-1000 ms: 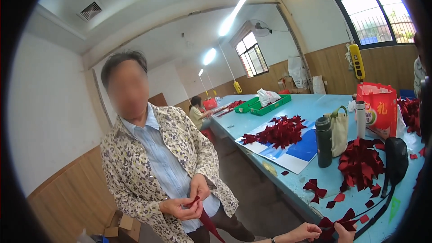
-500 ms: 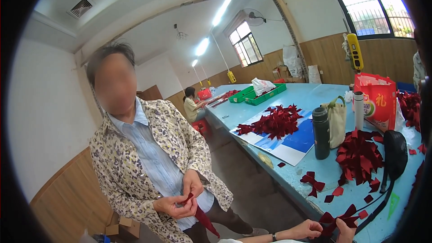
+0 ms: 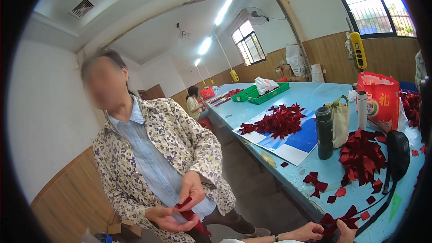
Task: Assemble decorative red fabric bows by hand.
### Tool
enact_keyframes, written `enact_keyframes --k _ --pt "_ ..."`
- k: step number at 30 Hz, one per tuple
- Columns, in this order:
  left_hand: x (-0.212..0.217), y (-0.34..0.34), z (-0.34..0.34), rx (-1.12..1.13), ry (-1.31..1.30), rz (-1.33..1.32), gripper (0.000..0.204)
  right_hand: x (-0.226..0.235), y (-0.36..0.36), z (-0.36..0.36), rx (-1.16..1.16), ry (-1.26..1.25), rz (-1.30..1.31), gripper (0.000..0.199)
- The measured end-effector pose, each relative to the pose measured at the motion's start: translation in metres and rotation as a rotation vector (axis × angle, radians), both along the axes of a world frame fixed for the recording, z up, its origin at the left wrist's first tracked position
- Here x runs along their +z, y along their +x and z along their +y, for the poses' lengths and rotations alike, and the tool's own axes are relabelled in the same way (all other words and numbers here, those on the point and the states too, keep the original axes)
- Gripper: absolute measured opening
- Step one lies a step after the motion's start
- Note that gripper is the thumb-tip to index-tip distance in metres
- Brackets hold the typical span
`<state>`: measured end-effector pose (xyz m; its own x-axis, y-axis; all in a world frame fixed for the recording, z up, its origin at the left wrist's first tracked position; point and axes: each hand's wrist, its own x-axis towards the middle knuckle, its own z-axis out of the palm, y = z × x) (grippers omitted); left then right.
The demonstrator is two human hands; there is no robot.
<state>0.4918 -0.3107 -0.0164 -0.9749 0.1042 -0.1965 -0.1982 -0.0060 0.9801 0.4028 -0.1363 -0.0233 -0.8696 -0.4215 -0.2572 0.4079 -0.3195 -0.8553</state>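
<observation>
At the table's near edge, low in the picture, a dark red velvety bow is between my hands. My right hand grips its middle with thumb and fingers. My left hand, a dark band at its wrist, has its fingers pinched together at the bow's left end. Another bow lies just beyond, with small red fabric scraps around it. To my left stands a person in a patterned jacket, holding a dark red ribbon strip in both hands.
The blue table carries bow piles, a dark green bottle, a cream bag, a red bag, a black pouch and green trays. Another person sits far off. Yellow control boxes hang above.
The standing person's head has turned and tilted to the left, and their hands have shifted on the ribbon strip. My hands keep the same hold on the bow. The view has shifted slightly.
</observation>
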Motion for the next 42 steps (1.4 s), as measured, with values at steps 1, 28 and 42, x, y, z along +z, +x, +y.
enact_keyframes --k 1,28,42 --pt "-0.003 0.000 0.000 -0.003 0.023 0.006 0.017 -0.003 0.000 0.001 -0.001 0.013 -0.005 0.015" --pt "-0.017 -0.333 0.224 -0.186 0.187 0.426 0.042 -0.020 -0.186 0.213 -0.657 -0.083 0.074 0.023" --pt "0.062 -0.295 0.254 -0.545 0.137 0.495 0.037 0.040 -0.131 0.240 -0.715 -0.491 -0.040 0.018"
